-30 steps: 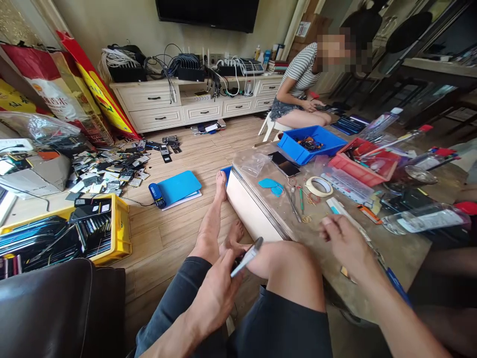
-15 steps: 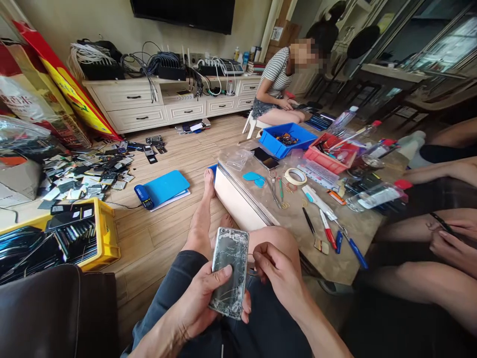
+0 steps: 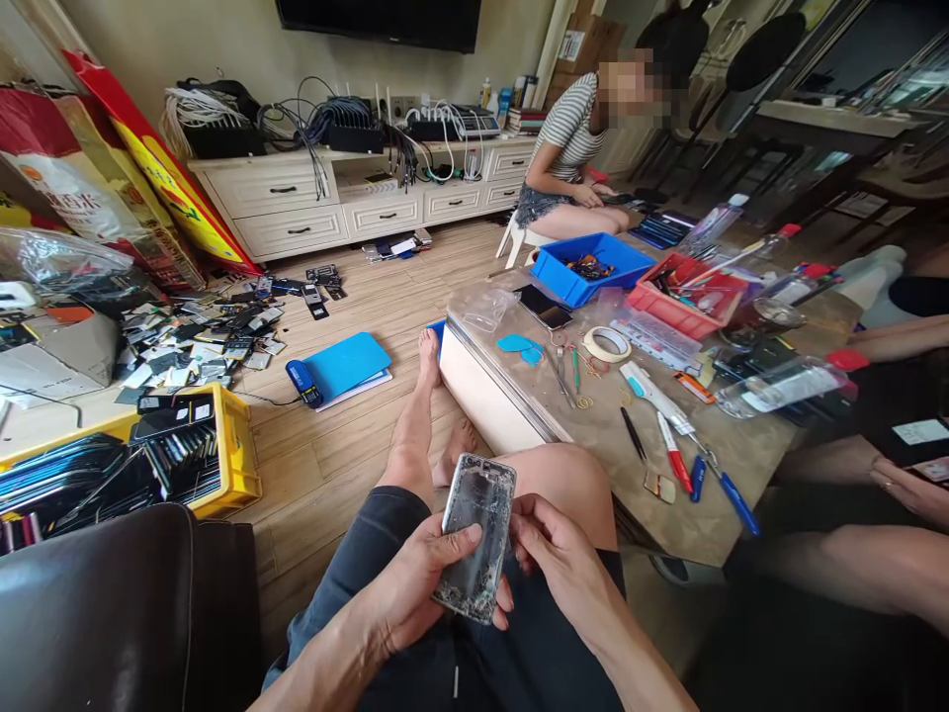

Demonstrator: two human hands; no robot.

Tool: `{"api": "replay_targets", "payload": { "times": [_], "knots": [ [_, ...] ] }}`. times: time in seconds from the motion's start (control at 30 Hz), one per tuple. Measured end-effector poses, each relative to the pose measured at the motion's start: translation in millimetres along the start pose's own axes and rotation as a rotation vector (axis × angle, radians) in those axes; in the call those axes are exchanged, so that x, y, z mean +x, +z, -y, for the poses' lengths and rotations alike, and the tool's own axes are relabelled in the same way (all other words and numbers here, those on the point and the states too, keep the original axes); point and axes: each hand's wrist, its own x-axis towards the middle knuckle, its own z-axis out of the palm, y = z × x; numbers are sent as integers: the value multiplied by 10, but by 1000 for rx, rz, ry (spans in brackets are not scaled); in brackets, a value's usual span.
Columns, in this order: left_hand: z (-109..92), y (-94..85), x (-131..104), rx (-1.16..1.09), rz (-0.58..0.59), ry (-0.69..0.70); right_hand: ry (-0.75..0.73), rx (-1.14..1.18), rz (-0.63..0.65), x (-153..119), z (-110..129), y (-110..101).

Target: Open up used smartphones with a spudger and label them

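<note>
A smartphone (image 3: pixel 481 539) with a badly cracked, dark back and a silver frame is held over my lap, its top end pointing away from me. My left hand (image 3: pixel 434 569) wraps around it, thumb lying across the back and fingertips curling out at the right edge. Close against the phone's right side, my right hand (image 3: pixel 545 539) is closed in a pinch. Whatever is between those fingertips is too small or hidden to make out.
On the low table (image 3: pixel 511 425) to the right lie masking tape (image 3: pixel 606 344), a brush (image 3: pixel 658 485), a red marker (image 3: pixel 674 453), blue-handled pliers (image 3: pixel 737 502), plus blue (image 3: pixel 589 269) and red (image 3: pixel 686 297) bins. A yellow crate (image 3: pixel 241 445) of phones stands left. Other people sit nearby.
My right hand's fingertips have come in against the phone's right edge. The phone's back now catches more glare. The whole scene has shifted slightly rightward in view.
</note>
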Motion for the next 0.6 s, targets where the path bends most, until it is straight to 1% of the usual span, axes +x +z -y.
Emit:
{"api": "replay_targets", "payload": {
  "times": [0.1, 0.17, 0.23, 0.33, 0.37, 0.4, 0.43, 0.53, 0.6],
  "knots": [
    [172, -54, -175, 4, 27, -30, 21, -24, -15, -8, -3, -25],
    [333, -89, -362, 13, 89, -88, 19, -36, 11, -21, 20, -50],
    [511, -125, -613, 17, 163, -147, 24, -45, 86, -42, 68, -68],
    [735, -185, -1025, 21, 201, -181, 74, -24, 267, -69, 142, -76],
    [786, -204, -1141, 15, 233, -189, 89, -8, 293, -70, 154, -77],
    [824, -222, -1238, 11, 263, -200, 97, 32, 286, -66, 156, -80],
    [849, -238, -1312, 9, 294, -211, 100, 109, 249, -55, 150, -84],
    [865, -267, -1429, 47, 354, -224, 156, 515, 76, 10, 120, -119],
    [841, -277, -1455, 148, 382, -234, 230, 723, 33, 57, 130, -162]
  ]
}}
